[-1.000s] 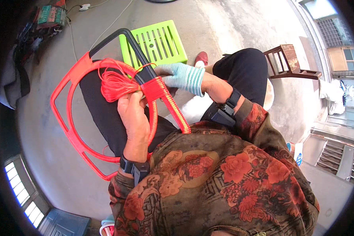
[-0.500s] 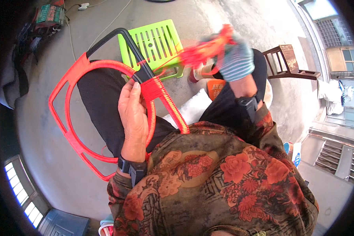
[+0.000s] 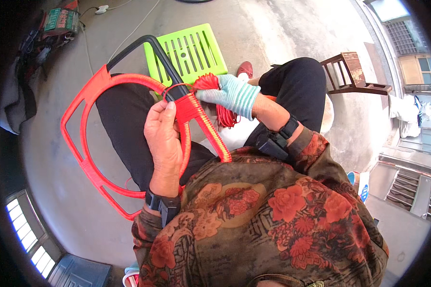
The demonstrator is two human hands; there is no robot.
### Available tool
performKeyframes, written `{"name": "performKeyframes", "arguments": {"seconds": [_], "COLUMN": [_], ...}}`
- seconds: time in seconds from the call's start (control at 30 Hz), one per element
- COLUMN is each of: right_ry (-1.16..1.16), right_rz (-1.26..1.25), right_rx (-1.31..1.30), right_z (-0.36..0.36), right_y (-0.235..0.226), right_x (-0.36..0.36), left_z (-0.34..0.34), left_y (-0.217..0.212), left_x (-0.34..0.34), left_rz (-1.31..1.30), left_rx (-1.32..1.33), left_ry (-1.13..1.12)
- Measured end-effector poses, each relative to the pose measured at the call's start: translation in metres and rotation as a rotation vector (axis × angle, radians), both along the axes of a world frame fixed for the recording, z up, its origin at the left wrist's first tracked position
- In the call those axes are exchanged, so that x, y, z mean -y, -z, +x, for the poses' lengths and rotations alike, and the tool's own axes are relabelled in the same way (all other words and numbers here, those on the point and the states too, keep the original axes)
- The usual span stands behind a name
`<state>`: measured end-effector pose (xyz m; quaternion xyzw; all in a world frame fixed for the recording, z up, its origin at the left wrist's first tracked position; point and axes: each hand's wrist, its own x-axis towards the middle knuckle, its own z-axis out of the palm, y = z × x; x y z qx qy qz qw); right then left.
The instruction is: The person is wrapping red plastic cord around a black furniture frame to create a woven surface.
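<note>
A frame (image 3: 90, 171) of bent tube with a ring inside it lies across my lap, mostly wrapped in red cord. Its far corner is a bare black tube (image 3: 162, 55). My left hand (image 3: 164, 136), ungloved, pinches the frame with thumb and fingers beside the wrapped joint. My right hand (image 3: 232, 95), in a pale striped glove, is closed around a bundle of red cord (image 3: 226, 117), close to the right of that joint. A loop of cord runs from the bundle over the black tube by my left fingertips. The fingers under the glove are partly hidden.
A green slatted plastic stool (image 3: 187, 52) stands on the floor beyond my knees. A brown wooden chair (image 3: 354, 76) is at the right. Cables (image 3: 134, 29) cross the floor near a dark machine (image 3: 62, 21) at the far left. Something white (image 3: 237, 136) lies between my legs.
My right hand has come in from the far right toward the frame, bringing the cord bundle. The stretched cord has become a short loop by the joint. My left hand stays in place.
</note>
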<state>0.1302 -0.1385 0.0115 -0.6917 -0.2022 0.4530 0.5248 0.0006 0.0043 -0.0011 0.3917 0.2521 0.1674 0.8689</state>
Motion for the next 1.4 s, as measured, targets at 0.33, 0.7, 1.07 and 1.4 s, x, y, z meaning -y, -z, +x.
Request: {"name": "performKeyframes", "arguments": {"seconds": [0.33, 0.7, 1.07, 1.4], "right_ry": [-0.040, 1.105, 0.322, 0.088], "right_rz": [0.199, 0.843, -0.406, -0.070], "right_rx": [0.304, -0.029, 0.111, 0.532], "right_z": [-0.032, 0.093, 0.039, -0.002], "right_y": [-0.057, -0.039, -0.065, -0.005], "right_x": [-0.006, 0.181, 0.114, -0.023], "left_z": [-0.004, -0.006, -0.005, -0.003], "left_y": [0.002, -0.002, 0.010, 0.008], "left_x": [-0.001, -0.003, -0.003, -0.001], "left_rz": [0.052, -0.066, 0.037, 0.257], "left_rx": [-0.039, -0.058, -0.079, -0.092], "left_ry": [0.101, 0.057, 0.088, 0.033]}}
